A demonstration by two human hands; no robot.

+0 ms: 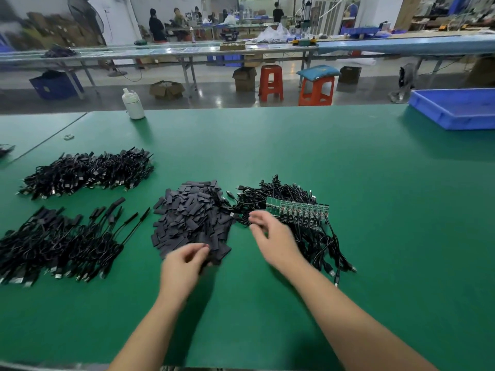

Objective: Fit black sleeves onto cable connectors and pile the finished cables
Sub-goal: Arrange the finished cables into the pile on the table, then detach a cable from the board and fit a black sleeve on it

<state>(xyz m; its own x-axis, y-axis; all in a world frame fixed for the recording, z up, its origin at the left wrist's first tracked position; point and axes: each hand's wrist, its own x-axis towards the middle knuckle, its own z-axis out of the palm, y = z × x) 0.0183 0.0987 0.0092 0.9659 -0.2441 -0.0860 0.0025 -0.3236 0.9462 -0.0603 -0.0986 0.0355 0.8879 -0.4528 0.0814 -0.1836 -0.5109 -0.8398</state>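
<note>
A heap of flat black sleeves (191, 218) lies at the middle of the green table. To its right is a tangle of black cables with green circuit-board connectors (297, 210). My left hand (182, 266) rests at the near edge of the sleeve heap, its thumb and fingers pinched on a black sleeve (211, 257). My right hand (273, 239) hovers over the left side of the cable tangle with fingers spread and nothing in it. Two piles of sleeved cables lie at the left, the far cable pile (88, 171) and the near cable pile (61, 243).
A white bottle (133, 104) stands at the table's far edge. A blue plastic tray (455, 108) sits at the far right corner. A small white ring (68, 136) lies at the far left. Beyond the table are stools, boxes, benches and people.
</note>
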